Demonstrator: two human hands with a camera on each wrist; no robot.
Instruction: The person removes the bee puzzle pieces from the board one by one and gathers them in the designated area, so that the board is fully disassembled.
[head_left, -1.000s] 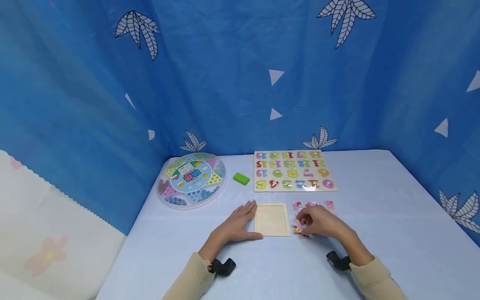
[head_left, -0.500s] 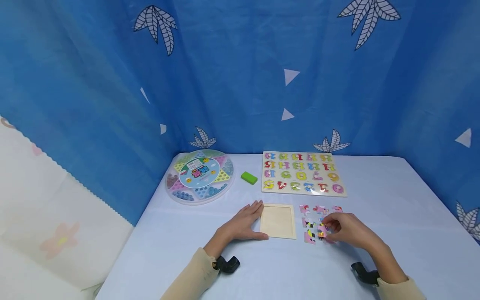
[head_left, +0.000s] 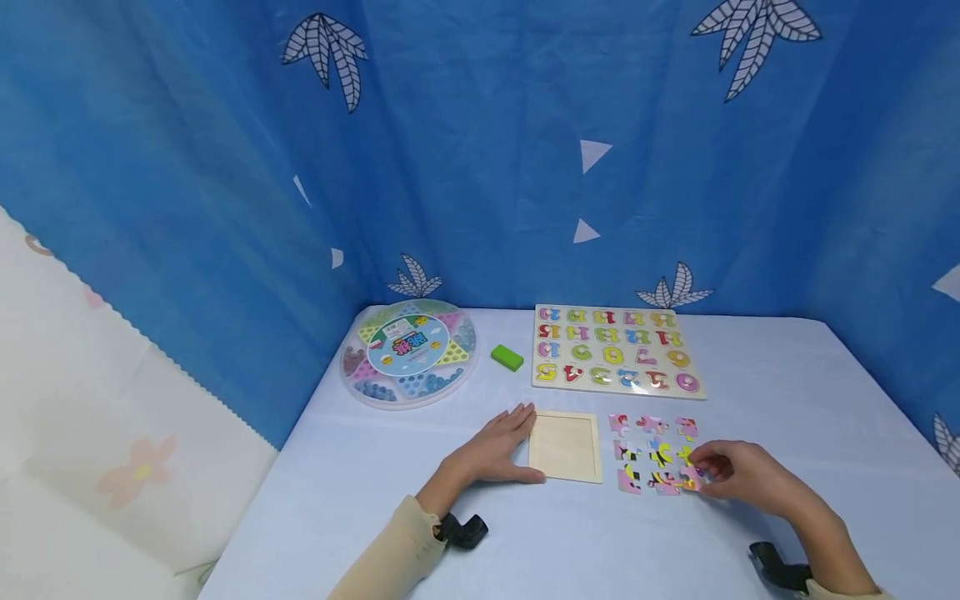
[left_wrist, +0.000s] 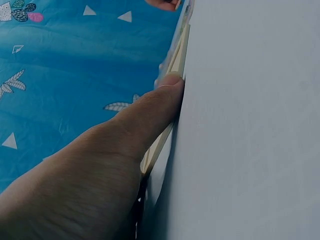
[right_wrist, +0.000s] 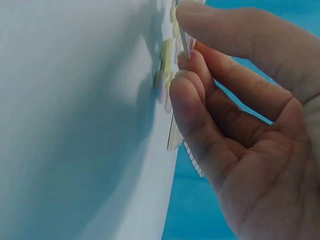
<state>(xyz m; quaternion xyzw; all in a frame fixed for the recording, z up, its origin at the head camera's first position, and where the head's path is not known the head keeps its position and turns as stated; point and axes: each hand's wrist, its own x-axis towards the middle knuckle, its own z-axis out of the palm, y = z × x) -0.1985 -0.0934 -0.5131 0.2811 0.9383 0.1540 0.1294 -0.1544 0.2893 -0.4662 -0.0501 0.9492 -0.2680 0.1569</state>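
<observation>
A bare wooden puzzle tray (head_left: 564, 446) lies near the table's front. My left hand (head_left: 497, 450) lies flat against its left edge, fingers straight; the left wrist view shows the thumb (left_wrist: 150, 112) pressed to the tray's side (left_wrist: 177, 55). To the right of the tray, several pink jigsaw pieces (head_left: 651, 454) are spread in rows. My right hand (head_left: 738, 471) pinches the piece at the lower right corner (head_left: 690, 479); in the right wrist view the thumb and fingers (right_wrist: 200, 90) close on a thin piece (right_wrist: 184, 42).
A number puzzle board (head_left: 615, 350) lies at the back of the table. A round clear case of marbles (head_left: 408, 352) sits at the back left, with a green block (head_left: 507, 357) beside it. Blue curtains enclose the table.
My right hand has slid to the right across the pieces, from the left column to the lower right corner, uncovering the rows. The left hand stays against the tray.
</observation>
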